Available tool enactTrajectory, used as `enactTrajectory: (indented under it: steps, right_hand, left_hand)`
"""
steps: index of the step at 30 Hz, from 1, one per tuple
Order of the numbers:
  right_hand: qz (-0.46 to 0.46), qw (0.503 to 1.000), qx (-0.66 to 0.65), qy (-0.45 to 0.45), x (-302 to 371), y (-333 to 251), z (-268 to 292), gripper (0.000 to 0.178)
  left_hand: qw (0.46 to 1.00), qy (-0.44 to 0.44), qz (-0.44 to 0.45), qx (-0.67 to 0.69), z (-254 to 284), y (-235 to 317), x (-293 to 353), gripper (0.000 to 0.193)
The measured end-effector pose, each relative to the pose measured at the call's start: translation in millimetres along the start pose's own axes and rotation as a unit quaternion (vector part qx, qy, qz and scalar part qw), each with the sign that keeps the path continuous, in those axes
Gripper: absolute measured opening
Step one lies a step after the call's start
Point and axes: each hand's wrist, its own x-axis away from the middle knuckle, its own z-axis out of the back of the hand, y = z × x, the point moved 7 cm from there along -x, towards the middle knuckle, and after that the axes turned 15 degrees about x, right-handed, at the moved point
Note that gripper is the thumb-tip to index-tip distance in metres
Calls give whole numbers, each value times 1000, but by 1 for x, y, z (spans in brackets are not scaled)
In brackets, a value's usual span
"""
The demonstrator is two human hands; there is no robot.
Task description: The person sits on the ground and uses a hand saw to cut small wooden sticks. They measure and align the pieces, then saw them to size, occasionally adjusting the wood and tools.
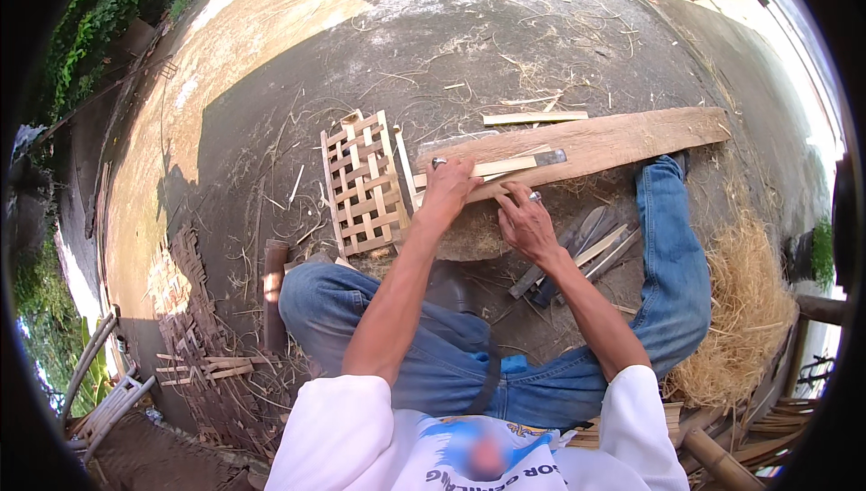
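Shaded Ground [433, 49] Strewn with Curled Shavings

Beyond the shade, bright sun falls on the yard [234, 45], with green foliage [99, 36] at the far left. From where I stand, I see a person [410, 432] sitting low in a white shirt and blue jeans [672, 266], knees spread. A long wooden plank [622, 137] lies across in front of the knees, and on its middle rest a few pale strips [502, 167], one beside a dark flat piece [551, 157] at its right end.

The left hand [449, 184] lies over the left part of those strips, fingers bent down; I can't tell whether they clamp or only press. The right hand [527, 220] is at the plank's near edge, fingers curled and slightly apart; whether it pinches anything, I can't tell.

Just left of the plank is a woven lattice panel [368, 183] of pale slats. Below the right hand, long narrow tools [586, 231] are heaped on the ground, and a big mound of straw-coloured shavings [744, 311] sits outside the right knee. Past the plank's far edge lies another pale slat [535, 118].
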Motion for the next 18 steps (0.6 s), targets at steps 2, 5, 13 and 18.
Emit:
enactTrajectory:
  steps: [2,5,13,18]
  right_hand:
    - [-46,996,62,-34,-8,8,-15,40]
    - [-31,992,124,10,-24,14,-21,41]
    - [-134,986,77,-69,-27,27,-26,33]
    - [-288,957,-12,20,1,37,-32,38]
  left_hand:
    - [1000,6,4,1,1,3,1,43]
    - [1000,10,15,-1,4,5,-1,44]
    - [997,55,45,7,14,-3,-4,49]
    - [992,115,50,30,18,-10,-1,54]
